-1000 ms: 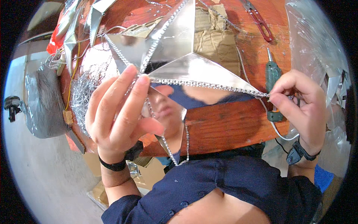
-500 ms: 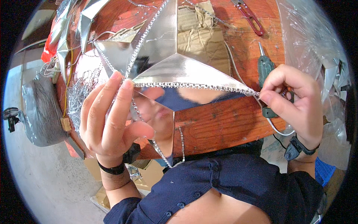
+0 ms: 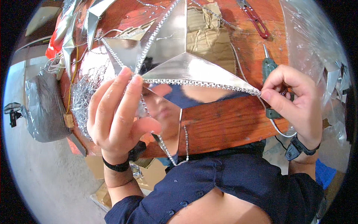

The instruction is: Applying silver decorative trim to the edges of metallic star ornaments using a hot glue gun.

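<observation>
A mirror-like silver star with folded ridges stands tilted up in front of me, reflecting part of a person and a hand. Sparkling rhinestone chain runs along its edges. At the star's right tip, the thumb and forefinger of my right hand are closed in a pinch on the chain's end. My left hand lies against the star's left side with its fingers stretched out. Two of its fingertips touch the chain at an inner corner, and the thumb is spread away. Behind the left hand, part of the star is hidden.
A green glue gun lies beside my right hand on the red-brown wooden table. Red-handled snips, brown cardboard and clear plastic film are farther off. Left are tangled silver chain and more silver stars.
In the picture the star, my left hand and the table have shifted slightly right. The right hand keeps its pinch at the tip, and the left fingertips stay at the inner corner.
</observation>
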`<state>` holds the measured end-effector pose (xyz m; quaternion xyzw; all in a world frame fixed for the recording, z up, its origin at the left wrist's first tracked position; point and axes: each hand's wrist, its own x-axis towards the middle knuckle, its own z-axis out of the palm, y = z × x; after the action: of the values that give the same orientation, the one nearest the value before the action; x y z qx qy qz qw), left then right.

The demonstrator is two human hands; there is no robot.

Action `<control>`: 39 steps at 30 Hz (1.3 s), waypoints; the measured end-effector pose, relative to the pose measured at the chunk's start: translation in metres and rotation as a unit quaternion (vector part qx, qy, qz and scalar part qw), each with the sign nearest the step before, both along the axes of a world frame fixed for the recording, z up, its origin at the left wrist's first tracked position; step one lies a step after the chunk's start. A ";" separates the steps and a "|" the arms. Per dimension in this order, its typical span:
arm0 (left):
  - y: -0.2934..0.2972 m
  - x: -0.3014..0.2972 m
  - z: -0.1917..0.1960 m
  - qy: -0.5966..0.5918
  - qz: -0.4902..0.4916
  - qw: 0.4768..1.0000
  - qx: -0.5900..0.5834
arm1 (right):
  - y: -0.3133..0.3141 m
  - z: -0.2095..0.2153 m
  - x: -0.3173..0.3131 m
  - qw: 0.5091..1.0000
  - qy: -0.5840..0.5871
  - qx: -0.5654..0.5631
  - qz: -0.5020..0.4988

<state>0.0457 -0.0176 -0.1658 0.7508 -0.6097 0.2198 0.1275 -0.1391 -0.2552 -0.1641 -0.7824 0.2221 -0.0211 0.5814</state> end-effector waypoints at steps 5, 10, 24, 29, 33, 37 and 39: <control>0.002 0.003 -0.003 -0.014 -0.004 1.000 -0.010 | 0.001 -0.003 0.001 0.999 -0.003 -0.034 0.022; 0.009 -0.003 -0.020 0.155 0.028 0.982 -0.106 | 0.001 0.001 0.001 0.994 -0.044 -0.084 0.051; 0.105 0.060 0.039 0.262 0.068 0.744 -0.611 | 0.003 0.022 0.005 0.935 -0.101 -0.333 0.071; 0.160 0.119 0.013 0.463 -0.137 0.669 -0.565 | 0.018 0.033 0.036 0.899 -0.078 -0.394 0.176; 0.087 0.107 -0.027 0.459 0.103 0.682 -0.561 | 0.017 0.029 0.058 0.959 0.026 -0.167 0.226; 0.078 0.095 -0.027 0.573 0.051 0.646 -0.503 | 0.035 0.041 0.075 0.931 0.032 -0.254 0.260; 0.076 0.090 -0.027 0.591 0.047 0.635 -0.495 | 0.044 0.050 0.073 0.867 -0.042 -0.402 0.291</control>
<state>0.1360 0.0584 -0.1925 0.5723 -0.1680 0.0040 0.8026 -0.0659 -0.2113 -0.1144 -0.9760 -0.0680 0.0282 0.2048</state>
